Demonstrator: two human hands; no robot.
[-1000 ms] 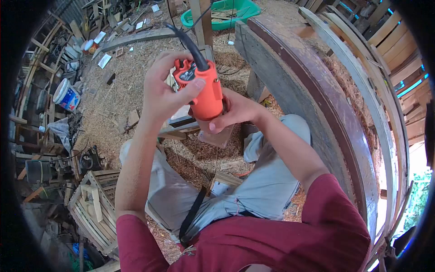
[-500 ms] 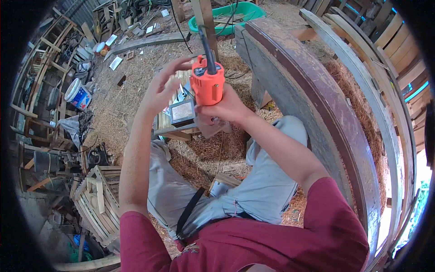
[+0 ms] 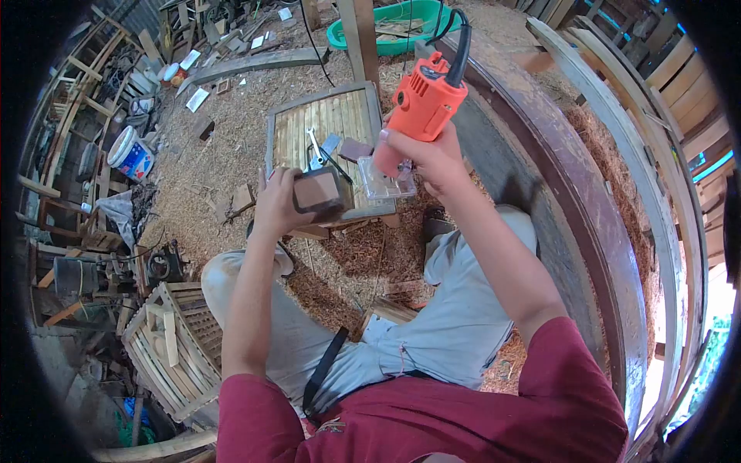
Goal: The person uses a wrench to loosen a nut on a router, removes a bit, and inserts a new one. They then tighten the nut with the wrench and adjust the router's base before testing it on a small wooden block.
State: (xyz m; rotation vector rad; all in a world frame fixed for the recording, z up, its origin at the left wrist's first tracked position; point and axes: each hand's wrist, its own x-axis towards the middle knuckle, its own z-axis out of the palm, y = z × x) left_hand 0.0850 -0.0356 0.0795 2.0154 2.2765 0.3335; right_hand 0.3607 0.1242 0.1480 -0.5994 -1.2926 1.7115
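Observation:
My right hand [image 3: 431,158] is wrapped round an orange trim router [image 3: 426,100], held tilted with its black cord at the top. The router's clear plastic base [image 3: 377,184] points down and left, over the slatted wooden table [image 3: 292,127]. My left hand [image 3: 279,202] grips the left side of a dark box-like block [image 3: 316,191] with a brownish top, at the table's near edge. Behind it on the slats lie a wrench [image 3: 314,143] and a small dark brown block [image 3: 356,150]. The fingers under the box are hidden.
A long dark wooden beam [image 3: 540,147] curves along my right side. A wooden post [image 3: 357,46] stands beyond the table, near a green tub [image 3: 386,29]. Wood shavings cover the ground. A white bucket [image 3: 131,156] and a slatted wooden piece [image 3: 171,351] are at left.
My right hand has carried the router to the right and tilted it. My left hand has left the router's side, moved down and taken hold of the dark box-like block.

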